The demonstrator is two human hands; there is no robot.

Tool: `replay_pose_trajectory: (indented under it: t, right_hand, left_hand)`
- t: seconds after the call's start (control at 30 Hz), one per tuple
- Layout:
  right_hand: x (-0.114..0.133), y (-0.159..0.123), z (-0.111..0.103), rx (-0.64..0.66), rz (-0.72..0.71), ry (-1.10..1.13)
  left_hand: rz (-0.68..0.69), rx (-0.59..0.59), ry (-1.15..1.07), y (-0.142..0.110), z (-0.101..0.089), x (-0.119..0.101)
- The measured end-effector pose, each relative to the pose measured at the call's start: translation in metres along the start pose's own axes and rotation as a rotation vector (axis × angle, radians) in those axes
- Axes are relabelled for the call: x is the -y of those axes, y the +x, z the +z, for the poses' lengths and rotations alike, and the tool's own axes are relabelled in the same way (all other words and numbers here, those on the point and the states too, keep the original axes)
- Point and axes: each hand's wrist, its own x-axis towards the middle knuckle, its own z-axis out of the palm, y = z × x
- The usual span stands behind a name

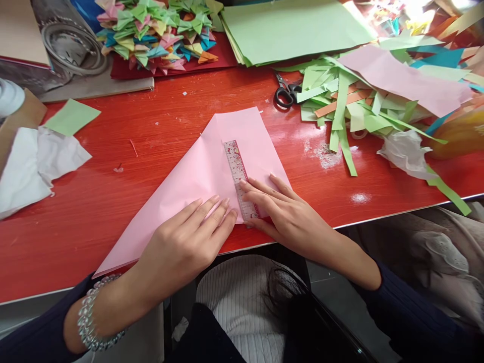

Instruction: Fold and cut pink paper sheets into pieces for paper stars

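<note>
A pink sheet of paper (196, 176), folded into a large triangle, lies on the red table (94, 201) near its front edge. A short patterned ruler (236, 169) rests along the fold's edge on the sheet. My left hand (185, 242) lies flat on the pink paper with fingers stretched out, just left of the ruler's lower end. My right hand (280, 206) presses flat on the ruler's lower end and the paper beside it, fingers extended.
Black scissors (285, 93) lie behind the sheet. Green and orange paper strips (340, 106) and a pink sheet (404, 78) pile at the right. A stack of green paper (291, 27) and several folded paper shapes (159, 30) sit at the back. White crumpled paper (34, 161) is left.
</note>
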Motion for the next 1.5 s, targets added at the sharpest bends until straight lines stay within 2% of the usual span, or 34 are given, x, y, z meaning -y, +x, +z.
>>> replay_pose_trajectory:
  t: [0.43,0.57,0.7,0.8,0.9,0.97,1.17,1.23,1.37,1.5]
  right_hand:
    - [0.001,0.001,-0.002,-0.016,0.019,0.056]
    - [0.0,0.0,-0.002,-0.007,0.019,0.037]
    - [0.0,0.0,-0.003,0.007,0.023,0.036]
    - [-0.001,0.0,-0.003,0.017,0.026,0.052]
    - [-0.001,0.0,-0.004,0.024,0.026,0.072]
    - [-0.001,0.0,-0.004,0.024,0.025,0.076]
    - [0.0,0.0,-0.005,0.025,0.031,0.084]
    - [0.0,0.0,-0.005,0.02,0.029,0.09]
    - [0.0,0.0,-0.004,0.019,0.035,0.085]
    - [0.001,0.0,-0.005,0.028,0.04,0.081]
  left_hand:
    - [-0.063,0.015,-0.044,0.003,-0.002,-0.001]
    - [-0.047,0.032,0.022,-0.003,-0.001,-0.005]
    - [-0.089,0.098,0.142,-0.028,-0.013,0.0]
    - [-0.173,0.154,0.168,-0.058,-0.025,0.015]
    - [-0.24,0.102,0.096,-0.087,-0.028,0.037]
    - [-0.208,0.061,0.01,-0.1,-0.026,0.05]
    - [-0.051,0.015,-0.133,-0.115,-0.019,0.068]
    - [-0.082,0.014,-0.145,-0.12,-0.023,0.068]
    - [-0.246,0.052,-0.206,-0.132,-0.03,0.063]
    - [-0.196,0.038,-0.128,-0.134,-0.024,0.064]
